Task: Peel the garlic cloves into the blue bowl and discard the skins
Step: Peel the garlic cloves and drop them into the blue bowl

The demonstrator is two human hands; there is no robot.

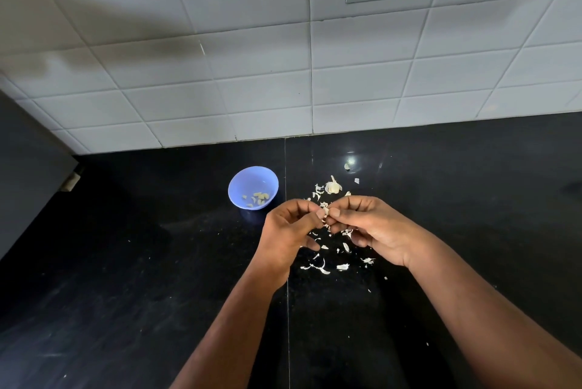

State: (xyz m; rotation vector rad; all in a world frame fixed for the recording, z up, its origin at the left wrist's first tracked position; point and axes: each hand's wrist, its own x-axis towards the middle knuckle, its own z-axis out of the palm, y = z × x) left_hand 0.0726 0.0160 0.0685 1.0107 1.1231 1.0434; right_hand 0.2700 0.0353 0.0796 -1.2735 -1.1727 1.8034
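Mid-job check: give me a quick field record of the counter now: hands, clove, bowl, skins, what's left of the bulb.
left hand: grip pinching a garlic clove, over the counter
right hand: grip pinching the same clove from the other side
blue bowl: upright on the black counter, left of the hands, several peeled cloves inside
skins: scattered loose on the counter under and around the hands, not discarded
garlic bulb remnant: on the counter beyond the hands
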